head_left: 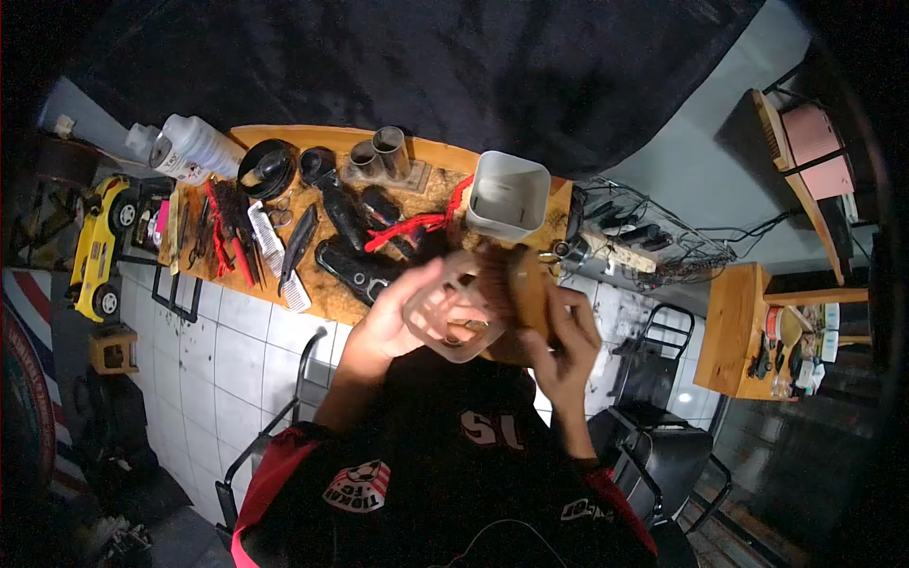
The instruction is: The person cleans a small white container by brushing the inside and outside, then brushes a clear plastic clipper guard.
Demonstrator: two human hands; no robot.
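My left hand (393, 308) is wrapped round a clear plastic container (454, 352), its open side facing me, with small items showing inside. In my right hand (568, 341) is a wooden-backed brush (533, 292), its brown bristles pointing left at the container's rim. Both hands are in front of my chest, at the near edge of the wooden worktop (327, 305). Just beyond my left hand lies a black hair clipper (352, 270). A red cord (407, 229) runs across the worktop behind it, towards a white square bin (509, 194).
Combs (268, 237), scissors, a black bowl (268, 168) and metal cups (389, 150) crowd the worktop's left and back. White bottles (194, 147) stand at far left, near a yellow toy car (99, 248). Tangled cables (663, 227) hang right; black chairs (663, 464) stand below.
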